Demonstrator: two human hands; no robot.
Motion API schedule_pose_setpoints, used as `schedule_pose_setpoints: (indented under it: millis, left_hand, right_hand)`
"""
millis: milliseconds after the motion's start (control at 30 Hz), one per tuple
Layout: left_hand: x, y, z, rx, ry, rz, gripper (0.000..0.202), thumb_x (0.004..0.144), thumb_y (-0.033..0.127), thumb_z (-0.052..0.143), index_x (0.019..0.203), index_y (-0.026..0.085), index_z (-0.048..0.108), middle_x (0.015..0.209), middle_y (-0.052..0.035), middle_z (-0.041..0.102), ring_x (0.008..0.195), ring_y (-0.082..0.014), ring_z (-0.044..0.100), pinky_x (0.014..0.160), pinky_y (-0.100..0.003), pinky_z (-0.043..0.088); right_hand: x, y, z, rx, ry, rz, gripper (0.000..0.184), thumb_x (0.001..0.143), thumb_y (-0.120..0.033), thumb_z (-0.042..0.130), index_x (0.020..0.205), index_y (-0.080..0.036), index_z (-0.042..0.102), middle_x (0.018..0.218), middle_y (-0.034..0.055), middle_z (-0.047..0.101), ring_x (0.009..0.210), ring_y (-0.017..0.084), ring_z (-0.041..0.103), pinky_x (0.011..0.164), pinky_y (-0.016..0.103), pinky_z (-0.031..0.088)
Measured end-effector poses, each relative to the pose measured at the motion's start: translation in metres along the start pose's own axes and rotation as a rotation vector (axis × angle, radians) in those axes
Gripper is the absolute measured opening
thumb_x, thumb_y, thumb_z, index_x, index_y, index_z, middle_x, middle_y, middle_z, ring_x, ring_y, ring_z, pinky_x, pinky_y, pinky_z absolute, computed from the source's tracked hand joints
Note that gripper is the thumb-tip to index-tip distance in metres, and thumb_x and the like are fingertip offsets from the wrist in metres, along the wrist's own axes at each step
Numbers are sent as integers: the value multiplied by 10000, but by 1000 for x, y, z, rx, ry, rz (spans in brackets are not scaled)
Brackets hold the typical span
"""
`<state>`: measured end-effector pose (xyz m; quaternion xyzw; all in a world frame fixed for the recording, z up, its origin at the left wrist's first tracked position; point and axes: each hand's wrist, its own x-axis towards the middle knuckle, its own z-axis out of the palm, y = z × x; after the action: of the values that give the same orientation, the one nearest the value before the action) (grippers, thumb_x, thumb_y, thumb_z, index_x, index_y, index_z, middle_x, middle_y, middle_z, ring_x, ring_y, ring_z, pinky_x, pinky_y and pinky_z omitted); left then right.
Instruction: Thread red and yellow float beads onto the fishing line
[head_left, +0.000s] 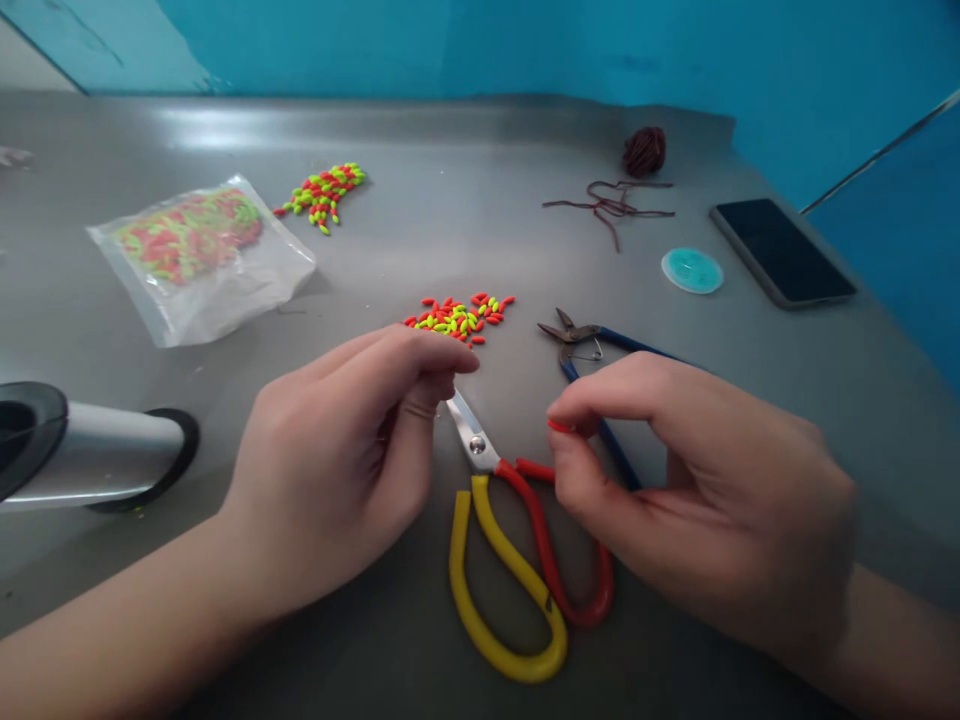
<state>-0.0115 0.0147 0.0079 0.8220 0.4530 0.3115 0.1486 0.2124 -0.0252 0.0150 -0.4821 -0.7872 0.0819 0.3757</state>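
My right hand (705,510) pinches a small red bead (559,426) between thumb and index fingertip. Opposite it, my left hand (337,470) has its fingers curled and its thumb and index finger drawn together; whatever is in that pinch is hidden. Between and below the hands lie scissors (477,446) with one yellow and one red handle, their blade tips partly covered by my left hand. A loose pile of red and yellow-green beads (459,318) lies just beyond my left fingertips. Blue-handled pliers (574,335) rest behind my right hand, which hides part of their handles.
A clear bag of beads (202,260) lies at left, beside a second bead pile (322,195). A silver and black cylinder (112,450) is at the left edge. Brown cord pieces (611,205), a cord ball (645,152), a turquoise spool (692,270) and a phone (780,250) lie at right.
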Motion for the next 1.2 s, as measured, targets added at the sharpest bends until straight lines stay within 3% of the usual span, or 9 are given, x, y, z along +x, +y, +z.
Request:
schedule_pose_setpoints:
  millis: [167,600,1033,1200]
  left_hand:
    - [-1,-6,3,-27,27,-117,204,1035,160,591,1086,313,716,897,19,770,711,-185,684,642,-337,460]
    - [9,-5,2,-206,124,-416,106,1017,207,648,989,272,728,848,11,723,706,-182,666,647,-344,481]
    - [22,-8,2,-400,63,-634,107,981,210,673,890,194,727,741,18,690,583,-118,567,531,-257,399]
    - [21,-10,3,-422,42,-622,109,999,264,675,916,207,718,731,18,671,621,-129,574,560,-262,411]
  right_hand:
    - [-1,1,0,-11,5,-14,202,934,-47,615,938,-214,729,813,-1,781,791,161,741,826,263,615]
    - [2,-2,2,-35,24,38,247,858,-7,636,907,-242,696,800,-8,794,766,192,791,782,294,643]
    - [2,-4,2,-45,51,39,230,849,12,677,905,-206,723,799,-10,777,761,153,783,818,226,629]
    - [0,-4,2,-57,68,47,229,824,27,717,896,-190,730,809,-28,771,770,119,750,819,178,609]
